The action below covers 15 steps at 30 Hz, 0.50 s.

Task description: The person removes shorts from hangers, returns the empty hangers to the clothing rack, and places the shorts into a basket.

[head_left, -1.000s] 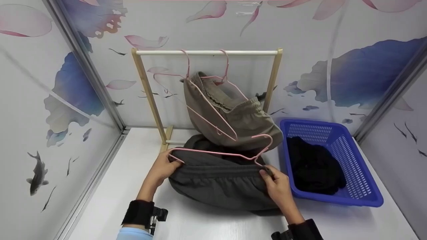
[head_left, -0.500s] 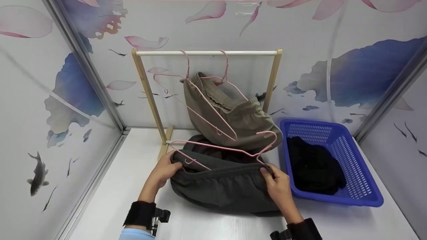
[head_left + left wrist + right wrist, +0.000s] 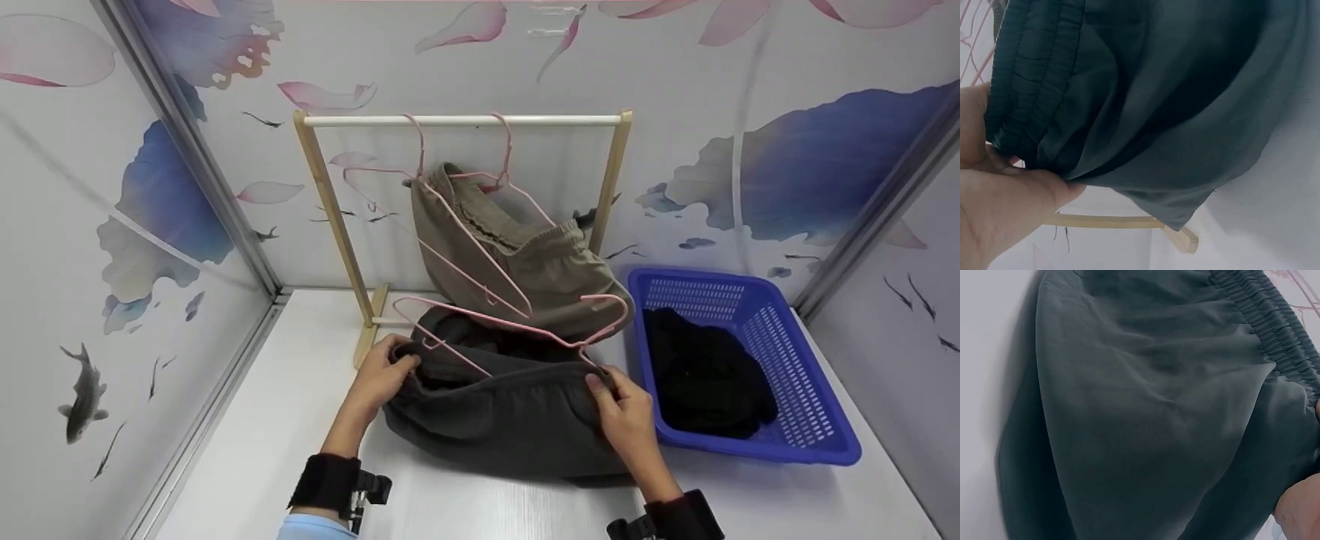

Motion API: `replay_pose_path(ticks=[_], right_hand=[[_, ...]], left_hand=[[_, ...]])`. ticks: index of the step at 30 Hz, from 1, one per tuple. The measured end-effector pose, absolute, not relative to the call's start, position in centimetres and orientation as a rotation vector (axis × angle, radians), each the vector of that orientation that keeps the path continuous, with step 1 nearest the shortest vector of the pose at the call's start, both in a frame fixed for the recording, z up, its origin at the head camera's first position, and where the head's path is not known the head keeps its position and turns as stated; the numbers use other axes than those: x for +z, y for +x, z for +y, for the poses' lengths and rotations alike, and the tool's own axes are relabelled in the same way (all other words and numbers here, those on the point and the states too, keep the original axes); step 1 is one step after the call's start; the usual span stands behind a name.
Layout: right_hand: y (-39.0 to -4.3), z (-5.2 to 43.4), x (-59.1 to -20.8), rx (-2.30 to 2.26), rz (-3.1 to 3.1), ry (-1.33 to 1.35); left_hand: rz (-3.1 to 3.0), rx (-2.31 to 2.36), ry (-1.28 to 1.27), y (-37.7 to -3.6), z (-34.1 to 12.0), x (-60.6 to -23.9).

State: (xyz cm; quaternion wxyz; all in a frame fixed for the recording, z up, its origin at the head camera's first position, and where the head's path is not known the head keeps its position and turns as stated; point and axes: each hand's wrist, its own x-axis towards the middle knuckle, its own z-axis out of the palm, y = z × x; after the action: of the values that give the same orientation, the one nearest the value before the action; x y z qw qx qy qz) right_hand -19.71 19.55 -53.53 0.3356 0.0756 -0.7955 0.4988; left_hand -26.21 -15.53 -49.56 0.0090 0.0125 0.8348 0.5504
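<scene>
Dark grey elastic-waist shorts (image 3: 510,427) stand bunched on the table with the waist opening upward. My left hand (image 3: 375,379) pinches the waistband's left end; the left wrist view shows the thumb (image 3: 1044,188) against the gathered band. At the other end, my right hand (image 3: 626,412) grips the waistband, thumb on the outside. A pink hanger (image 3: 495,319) slants over the opening, its hook to the right and its lower bar dipping inside. The hanger's right arm runs down to my right fingers; whether they hold it too is hidden. In the right wrist view the shorts' front (image 3: 1145,416) fills most of the picture.
Behind stands a small rack with a white rail (image 3: 465,120) and wooden posts. Khaki shorts (image 3: 540,285) hang there on a pink hanger, beside a bare pink hanger (image 3: 472,232). At right, a blue basket (image 3: 825,390) holds black clothing (image 3: 709,375).
My left hand has moved slightly right, drawing the waistband's left end inward and widening the opening. The hanger's left end has come free of that hand and risen, shifting right. My right hand has barely moved.
</scene>
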Motion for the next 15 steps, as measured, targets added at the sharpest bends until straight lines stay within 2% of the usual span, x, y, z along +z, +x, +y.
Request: replay_pose_path(ticks=[15], right_hand=[[-20.06,19.57,-52.64,1.337,-2.059,0.199]], left_hand=[[2.749,1.612,0.174,-26.24,-14.92,-50.11]])
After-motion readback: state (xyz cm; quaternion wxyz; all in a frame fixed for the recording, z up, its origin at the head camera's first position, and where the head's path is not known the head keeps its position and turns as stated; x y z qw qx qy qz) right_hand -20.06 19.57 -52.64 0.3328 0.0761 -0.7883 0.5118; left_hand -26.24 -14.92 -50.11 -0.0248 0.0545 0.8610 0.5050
